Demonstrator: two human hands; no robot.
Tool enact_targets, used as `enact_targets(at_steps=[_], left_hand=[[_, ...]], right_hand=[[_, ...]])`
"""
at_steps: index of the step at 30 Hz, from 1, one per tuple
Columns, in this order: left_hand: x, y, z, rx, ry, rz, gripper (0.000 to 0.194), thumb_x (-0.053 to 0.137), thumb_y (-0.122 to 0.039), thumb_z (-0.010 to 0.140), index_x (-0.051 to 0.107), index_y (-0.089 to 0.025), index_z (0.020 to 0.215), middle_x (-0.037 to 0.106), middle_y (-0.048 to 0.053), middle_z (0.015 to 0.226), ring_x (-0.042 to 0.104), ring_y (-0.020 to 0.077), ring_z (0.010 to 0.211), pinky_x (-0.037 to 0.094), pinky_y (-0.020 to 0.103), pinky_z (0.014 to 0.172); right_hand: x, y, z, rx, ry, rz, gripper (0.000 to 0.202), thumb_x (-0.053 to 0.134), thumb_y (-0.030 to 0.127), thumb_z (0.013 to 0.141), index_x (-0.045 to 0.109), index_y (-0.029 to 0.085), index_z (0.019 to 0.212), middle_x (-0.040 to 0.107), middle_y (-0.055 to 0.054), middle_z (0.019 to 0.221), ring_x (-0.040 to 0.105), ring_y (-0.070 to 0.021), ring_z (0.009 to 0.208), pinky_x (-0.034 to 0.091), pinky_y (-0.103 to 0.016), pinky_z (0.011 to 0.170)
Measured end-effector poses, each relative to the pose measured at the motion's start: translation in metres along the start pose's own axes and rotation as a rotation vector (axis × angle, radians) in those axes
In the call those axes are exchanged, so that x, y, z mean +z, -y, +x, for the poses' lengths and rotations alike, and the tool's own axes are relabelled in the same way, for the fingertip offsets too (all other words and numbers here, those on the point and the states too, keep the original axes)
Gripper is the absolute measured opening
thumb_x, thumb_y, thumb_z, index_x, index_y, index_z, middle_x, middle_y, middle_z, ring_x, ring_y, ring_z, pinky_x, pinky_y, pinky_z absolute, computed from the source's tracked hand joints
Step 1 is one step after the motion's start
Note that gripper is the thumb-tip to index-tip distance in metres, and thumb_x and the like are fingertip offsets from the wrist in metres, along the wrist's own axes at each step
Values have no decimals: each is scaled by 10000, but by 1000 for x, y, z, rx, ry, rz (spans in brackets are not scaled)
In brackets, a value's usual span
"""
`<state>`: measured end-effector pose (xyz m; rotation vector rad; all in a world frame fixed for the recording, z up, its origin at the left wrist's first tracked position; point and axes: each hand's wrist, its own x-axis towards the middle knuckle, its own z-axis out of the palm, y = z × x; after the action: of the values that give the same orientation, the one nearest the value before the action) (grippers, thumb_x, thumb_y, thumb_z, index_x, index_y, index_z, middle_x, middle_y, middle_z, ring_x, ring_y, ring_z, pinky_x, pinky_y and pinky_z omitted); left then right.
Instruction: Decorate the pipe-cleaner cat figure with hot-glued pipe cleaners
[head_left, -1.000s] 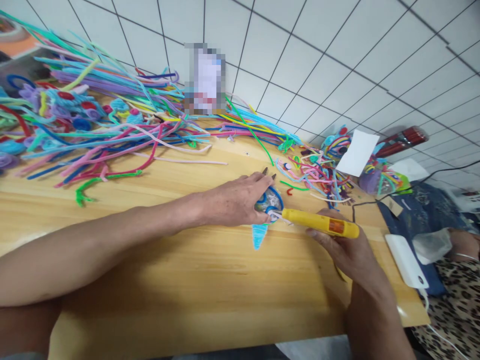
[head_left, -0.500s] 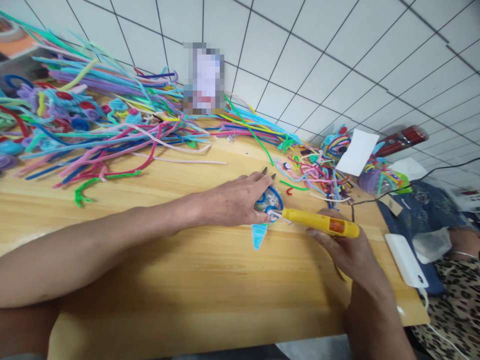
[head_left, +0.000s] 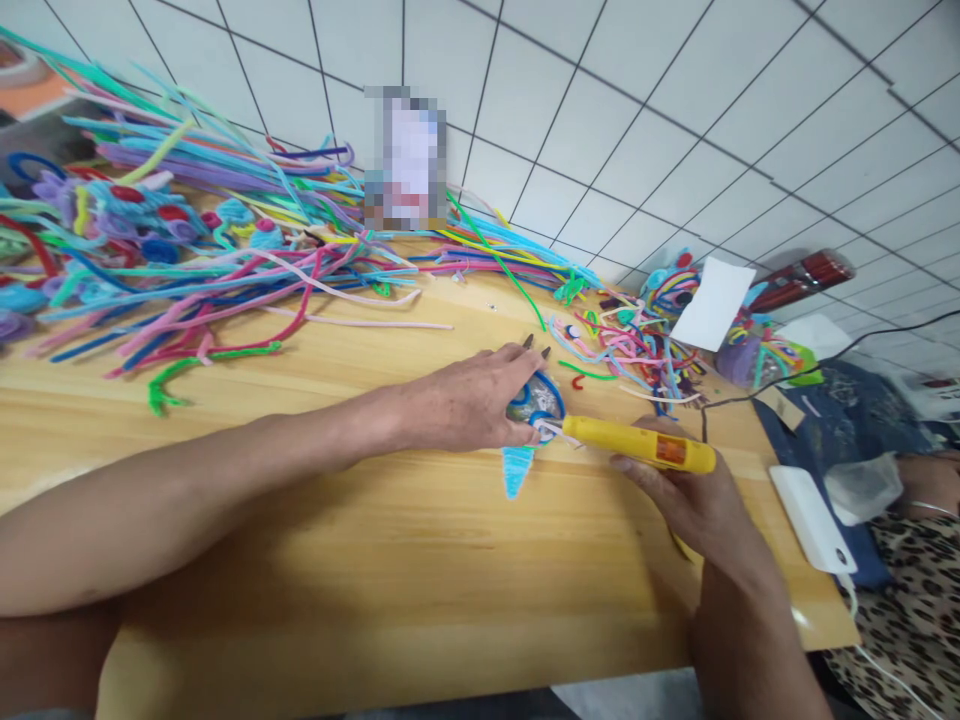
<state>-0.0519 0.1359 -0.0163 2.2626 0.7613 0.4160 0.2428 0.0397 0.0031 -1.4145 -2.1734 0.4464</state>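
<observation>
My right hand (head_left: 690,500) is wrapped round the handle of a yellow hot glue gun (head_left: 630,441), whose nozzle points left. The nozzle tip meets a round, blue-rimmed craft piece (head_left: 541,405) with a shiny, clear-grey middle. My left hand (head_left: 480,400) grips this piece from the left, its thumb and fingers at the edge and partly hiding it. A light-blue fuzzy pointed strip (head_left: 516,472) sticks out below it toward me. Two small dark tips (head_left: 537,347) show beyond my left fingers; what they belong to is unclear.
Many coloured pipe cleaners (head_left: 225,270) cover the table's back left. A tangle of short pieces (head_left: 637,345) lies back right, near a white card (head_left: 712,303). A white power bank (head_left: 812,518) with a cable sits at the right edge, beside a person in leopard print (head_left: 915,590).
Almost nothing differs. Both hands, the glue gun and the blue-rimmed piece hold their places; the whole view has shifted very slightly.
</observation>
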Motion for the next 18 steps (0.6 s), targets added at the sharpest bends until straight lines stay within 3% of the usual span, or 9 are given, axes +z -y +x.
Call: enact_targets(at_steps=[11,15,18], left_hand=[[-1,2,0,5,4,0,677,716,-472,949,494,-150,1501,598,191,1493,626,321,1366,489,431,1167],[-2,4,-1,-8,12,-5,618,696,-498,937,539,-167,1434,658,162,1366,661,328,1277,526,441,1101],[-1,8,0,-25,6,-15,564,682,-568,927,581,-206,1347,679,138,1306,679,331,1211,541,458,1066]], right_hand=[[-14,-12,-14,156,11,193,284,763,543,965,762,266,904,768,-28,866,706,-212,742,610,-327,662],[-35,-36,-34,345,-167,250,403,841,636,845,768,242,884,778,-40,812,711,-225,711,606,-342,633],[-53,-68,-60,554,-351,141,469,830,660,781,786,218,933,797,-67,896,702,-224,745,586,-349,664]])
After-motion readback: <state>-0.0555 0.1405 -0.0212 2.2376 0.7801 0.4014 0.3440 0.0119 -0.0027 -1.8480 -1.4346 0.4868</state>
